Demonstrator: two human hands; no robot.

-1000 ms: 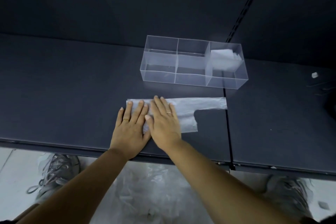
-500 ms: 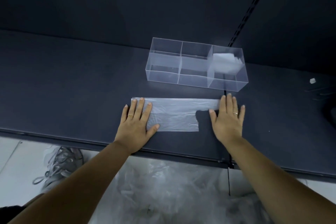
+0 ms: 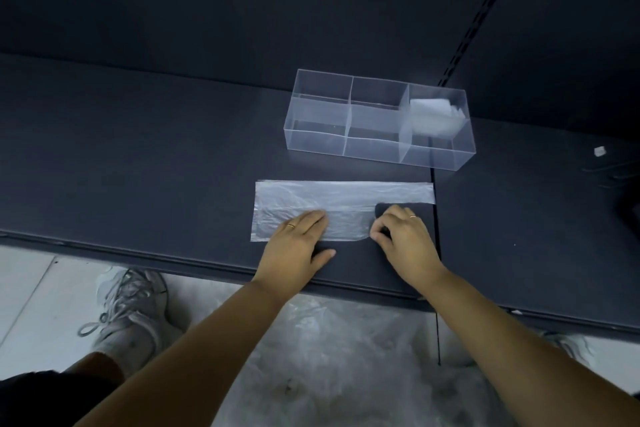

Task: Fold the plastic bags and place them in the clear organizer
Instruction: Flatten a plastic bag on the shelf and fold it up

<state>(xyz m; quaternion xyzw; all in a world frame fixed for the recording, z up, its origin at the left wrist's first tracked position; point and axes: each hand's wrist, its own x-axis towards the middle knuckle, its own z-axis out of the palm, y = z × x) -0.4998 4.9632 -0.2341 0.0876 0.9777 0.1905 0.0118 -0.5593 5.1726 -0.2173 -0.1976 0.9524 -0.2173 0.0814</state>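
A translucent plastic bag [image 3: 332, 199] lies flat on the dark shelf, folded into a long strip with one handle reaching right. My left hand [image 3: 298, 246] rests flat on the bag's near edge, fingers straight. My right hand [image 3: 403, 236] has curled fingers and pinches the bag's near right corner at the handle cut-out. Behind the bag stands the clear organizer [image 3: 349, 135] with several compartments. A folded white bag [image 3: 433, 116] sits in its far right compartment.
The dark shelf [image 3: 138, 166] runs left and right, with a seam [image 3: 437, 246] just right of my right hand. A small white scrap [image 3: 599, 151] lies at far right. Below the shelf edge, a heap of loose plastic bags [image 3: 346, 357] and my shoes are on the floor.
My right hand came back left from the handle's end and curled onto the bag's near right corner. My left hand slid right along the near edge.
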